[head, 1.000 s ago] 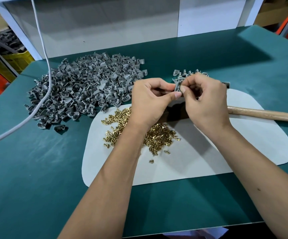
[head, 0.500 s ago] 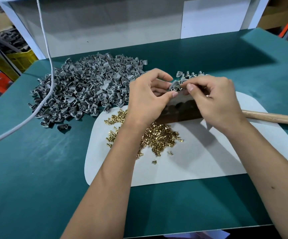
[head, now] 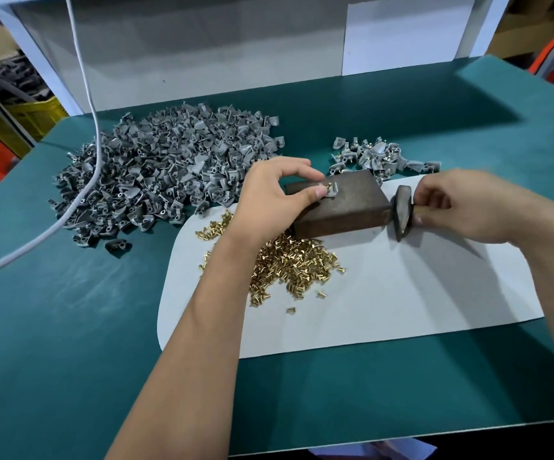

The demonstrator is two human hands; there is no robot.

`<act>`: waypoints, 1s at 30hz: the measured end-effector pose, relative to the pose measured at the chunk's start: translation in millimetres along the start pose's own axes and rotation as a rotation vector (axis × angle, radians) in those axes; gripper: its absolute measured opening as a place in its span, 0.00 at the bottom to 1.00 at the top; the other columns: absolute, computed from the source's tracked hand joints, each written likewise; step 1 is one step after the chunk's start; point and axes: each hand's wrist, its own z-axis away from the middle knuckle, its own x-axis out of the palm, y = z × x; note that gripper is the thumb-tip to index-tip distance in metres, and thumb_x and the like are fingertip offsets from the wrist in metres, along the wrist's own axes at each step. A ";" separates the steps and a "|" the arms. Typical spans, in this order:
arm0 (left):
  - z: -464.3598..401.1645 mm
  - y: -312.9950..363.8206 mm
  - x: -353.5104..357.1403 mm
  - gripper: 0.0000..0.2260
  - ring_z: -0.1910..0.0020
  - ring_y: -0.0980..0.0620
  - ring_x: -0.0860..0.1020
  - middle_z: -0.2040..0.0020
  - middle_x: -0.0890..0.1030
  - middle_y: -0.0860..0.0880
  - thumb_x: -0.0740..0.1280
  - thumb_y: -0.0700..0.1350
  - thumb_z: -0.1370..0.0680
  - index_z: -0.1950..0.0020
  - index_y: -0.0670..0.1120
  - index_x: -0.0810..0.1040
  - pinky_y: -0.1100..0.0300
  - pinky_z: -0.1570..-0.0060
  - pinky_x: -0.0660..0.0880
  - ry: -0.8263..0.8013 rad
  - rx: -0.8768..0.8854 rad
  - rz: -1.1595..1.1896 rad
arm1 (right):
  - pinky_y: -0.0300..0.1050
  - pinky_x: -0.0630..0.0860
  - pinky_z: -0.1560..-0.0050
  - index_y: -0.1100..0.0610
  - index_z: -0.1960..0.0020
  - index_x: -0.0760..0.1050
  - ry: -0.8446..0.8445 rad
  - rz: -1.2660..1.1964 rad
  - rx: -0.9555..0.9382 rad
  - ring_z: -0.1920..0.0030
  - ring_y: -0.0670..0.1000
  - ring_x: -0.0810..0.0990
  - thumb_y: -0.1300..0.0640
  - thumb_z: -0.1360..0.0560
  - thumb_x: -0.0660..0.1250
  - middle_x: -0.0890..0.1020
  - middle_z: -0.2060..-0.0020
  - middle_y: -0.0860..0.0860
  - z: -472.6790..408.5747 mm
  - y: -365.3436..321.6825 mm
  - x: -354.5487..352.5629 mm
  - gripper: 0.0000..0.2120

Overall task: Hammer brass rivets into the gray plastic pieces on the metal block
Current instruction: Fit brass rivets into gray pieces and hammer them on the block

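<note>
1. Far-left part of the table: big heap of unriveted gray pieces, with a white cable draped across it. Lots of stock left, so my read is the task is nowhere near done.
2. Left hand: thumb and fingers pinch one gray plastic piece down on top of the metal block. A brass rivet stands in it, head up, not driven.
3. Step in hand, as I judge it: piece seated, rivet loaded, strike pending.
4. Loose brass rivets are piled on the white mat, just in front of the block.
5. Hammer: head is right at the block's right end, low. Right hand is curled round the handle close to the head; somewhat blurred.
6. Next move calls for lifting the hammer and dropping it square on the rivet head, with the left fingertips clear. They sit very close to the rivet, so pinch risk.
7. Behind the block, toward the far edge: small pile of finished pieces showing brass.
8. Surface: green table, white mat centre-right. Room: white back panel, yellow crate off the far-left corner, orange items far right.
</note>
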 end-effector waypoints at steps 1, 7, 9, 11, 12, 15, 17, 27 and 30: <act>0.1 0.3 -0.3 0.05 0.38 0.61 0.78 0.39 0.83 0.53 0.78 0.45 0.26 0.51 0.51 0.88 0.71 0.39 0.67 0.003 -0.014 0.006 | 0.47 0.69 0.61 0.51 0.60 0.76 -0.005 0.022 -0.011 0.62 0.48 0.77 0.55 0.24 0.74 0.80 0.64 0.46 -1.3 1.2 -1.8 0.09; 0.6 1.9 4.2 0.03 0.39 0.60 0.79 0.40 0.83 0.52 0.78 0.42 0.27 0.56 0.48 0.86 0.63 0.36 0.70 0.006 -0.055 0.031 | 0.46 0.72 0.60 0.52 0.56 0.74 0.251 -0.239 -0.043 0.61 0.54 0.80 0.53 0.19 0.67 0.83 0.63 0.49 -7.4 -10.4 -22.6 0.08; -0.1 1.8 5.0 0.03 0.40 0.60 0.79 0.41 0.83 0.52 0.78 0.41 0.26 0.56 0.47 0.86 0.61 0.36 0.71 -0.003 -0.062 0.051 | 0.49 0.73 0.59 0.53 0.55 0.76 0.308 -0.366 -0.103 0.62 0.54 0.79 0.53 0.20 0.69 0.83 0.63 0.51 -6.2 -25.9 -24.7 0.06; -0.4 2.0 5.4 0.02 0.41 0.59 0.80 0.41 0.84 0.51 0.78 0.40 0.26 0.56 0.45 0.86 0.57 0.34 0.73 -0.018 -0.078 0.078 | 0.45 0.73 0.61 0.53 0.57 0.77 0.326 -0.406 -0.162 0.66 0.45 0.79 0.54 0.20 0.70 0.83 0.66 0.48 -3.5 -42.4 -23.5 0.07; -0.6 2.2 5.6 0.02 0.41 0.59 0.80 0.41 0.84 0.51 0.77 0.39 0.26 0.56 0.45 0.86 0.54 0.33 0.74 -0.025 -0.087 0.087 | 0.42 0.73 0.62 0.53 0.59 0.78 0.323 -0.381 -0.177 0.69 0.41 0.77 0.54 0.20 0.68 0.83 0.68 0.47 -3.0 -49.6 -21.9 0.09; -0.9 3.2 6.3 0.03 0.41 0.58 0.81 0.41 0.84 0.49 0.77 0.38 0.26 0.57 0.46 0.86 0.50 0.33 0.75 -0.041 -0.109 0.113 | 0.33 0.69 0.69 0.57 0.63 0.76 0.288 -0.278 -0.187 0.71 0.42 0.76 0.54 0.17 0.63 0.82 0.69 0.50 -3.6 -69.6 -22.3 0.17; -0.8 3.1 6.5 0.04 0.41 0.59 0.81 0.42 0.84 0.49 0.77 0.38 0.26 0.58 0.47 0.86 0.51 0.34 0.76 -0.043 -0.113 0.129 | 0.45 0.73 0.66 0.58 0.62 0.75 0.311 -0.238 -0.189 0.68 0.50 0.77 0.52 0.16 0.62 0.81 0.68 0.55 -4.9 -77.6 -29.2 0.18; -1.3 2.3 7.3 0.05 0.39 0.61 0.80 0.53 0.83 0.57 0.76 0.35 0.26 0.58 0.44 0.86 0.57 0.36 0.77 -0.049 -0.119 0.185 | 0.53 0.74 0.57 0.51 0.64 0.65 0.215 0.007 -0.130 0.57 0.64 0.77 0.49 0.16 0.60 0.77 0.62 0.55 -1.2 -86.6 -15.3 0.19; -2.6 1.6 7.4 0.07 0.40 0.61 0.81 0.47 0.83 0.50 0.77 0.36 0.26 0.59 0.48 0.85 0.59 0.35 0.76 -0.045 -0.124 0.175 | 0.52 0.74 0.59 0.54 0.60 0.71 0.420 -0.090 -0.117 0.60 0.64 0.77 0.46 0.17 0.59 0.80 0.61 0.60 -2.5 -86.7 -24.1 0.17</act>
